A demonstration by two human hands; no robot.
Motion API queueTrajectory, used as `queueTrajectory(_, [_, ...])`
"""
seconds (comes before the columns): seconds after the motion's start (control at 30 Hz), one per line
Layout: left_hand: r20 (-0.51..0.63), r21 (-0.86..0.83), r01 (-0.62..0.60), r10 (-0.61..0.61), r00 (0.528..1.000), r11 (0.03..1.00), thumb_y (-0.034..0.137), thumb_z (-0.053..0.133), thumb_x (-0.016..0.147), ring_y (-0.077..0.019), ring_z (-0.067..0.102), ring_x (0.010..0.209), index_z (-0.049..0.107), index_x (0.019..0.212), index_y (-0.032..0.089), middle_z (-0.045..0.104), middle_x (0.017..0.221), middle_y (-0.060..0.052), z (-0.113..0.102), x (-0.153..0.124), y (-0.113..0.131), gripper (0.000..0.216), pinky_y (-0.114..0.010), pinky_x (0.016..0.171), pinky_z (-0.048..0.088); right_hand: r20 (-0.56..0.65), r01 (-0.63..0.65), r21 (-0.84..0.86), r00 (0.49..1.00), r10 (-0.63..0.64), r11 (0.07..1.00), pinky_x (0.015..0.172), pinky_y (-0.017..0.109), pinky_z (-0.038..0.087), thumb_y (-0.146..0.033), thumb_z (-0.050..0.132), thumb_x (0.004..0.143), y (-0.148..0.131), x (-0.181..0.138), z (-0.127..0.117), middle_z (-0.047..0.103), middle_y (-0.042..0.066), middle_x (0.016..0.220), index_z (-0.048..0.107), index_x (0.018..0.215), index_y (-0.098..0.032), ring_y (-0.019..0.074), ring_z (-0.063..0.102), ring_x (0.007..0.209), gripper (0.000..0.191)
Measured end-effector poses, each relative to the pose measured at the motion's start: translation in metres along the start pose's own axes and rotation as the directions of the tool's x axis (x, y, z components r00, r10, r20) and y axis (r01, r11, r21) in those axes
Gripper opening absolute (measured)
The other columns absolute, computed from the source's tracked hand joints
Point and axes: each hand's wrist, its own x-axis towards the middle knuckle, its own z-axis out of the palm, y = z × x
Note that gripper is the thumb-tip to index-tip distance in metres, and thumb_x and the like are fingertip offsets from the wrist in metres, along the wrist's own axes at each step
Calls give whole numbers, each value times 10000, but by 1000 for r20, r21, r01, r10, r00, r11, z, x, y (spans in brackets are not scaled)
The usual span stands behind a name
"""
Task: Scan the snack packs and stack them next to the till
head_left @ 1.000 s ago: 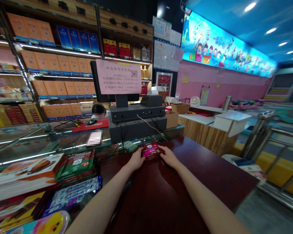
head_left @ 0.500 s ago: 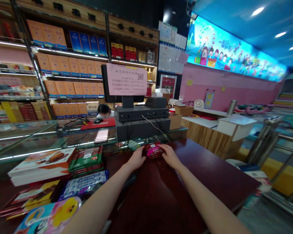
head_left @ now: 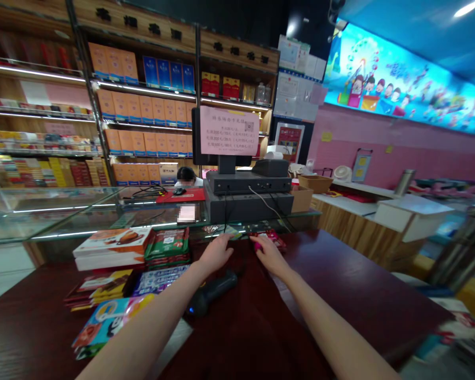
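Note:
My right hand [head_left: 269, 255] rests over the near left part of a small stack of red and pink snack packets [head_left: 276, 240] on the dark wooden table. Pink wrapper shows between its thumb and forefinger, and the hand covers part of the stack. To the left, my left hand [head_left: 217, 253] is apart from the packets, fingers stretched forward and holding nothing. A black barcode scanner [head_left: 216, 293] lies below it, partly behind my left forearm. Green snack packets [head_left: 168, 245] are stacked to the left of that hand.
White-and-orange boxes [head_left: 113, 248], yellow-and-red packets [head_left: 113, 285], blue-and-white packets [head_left: 158, 278] and a colourful cartoon package [head_left: 106, 322] lie on the left. A glass counter [head_left: 67, 214] and a cash register [head_left: 247, 203] stand ahead. A person's head [head_left: 186, 177] shows behind the counter.
The red and pink packets, held between both hands before, are now at my right hand only. My left hand has come away from them. The view has turned left, showing more of the scanner.

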Motion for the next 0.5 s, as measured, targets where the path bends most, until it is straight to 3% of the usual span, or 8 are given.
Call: queueTrajectory(0.5, [-131,133,25,-7,991,991,105,543,841,-215,652,1114,659,1222,220,690,1228,-71,-77,-54,-29,414,-349,1025,478,83,100,62,991,-105,993,1151,456,372,-18,488,765,-77,23,41,648,87,1298,649,1299,-220,226,534,1283,593])
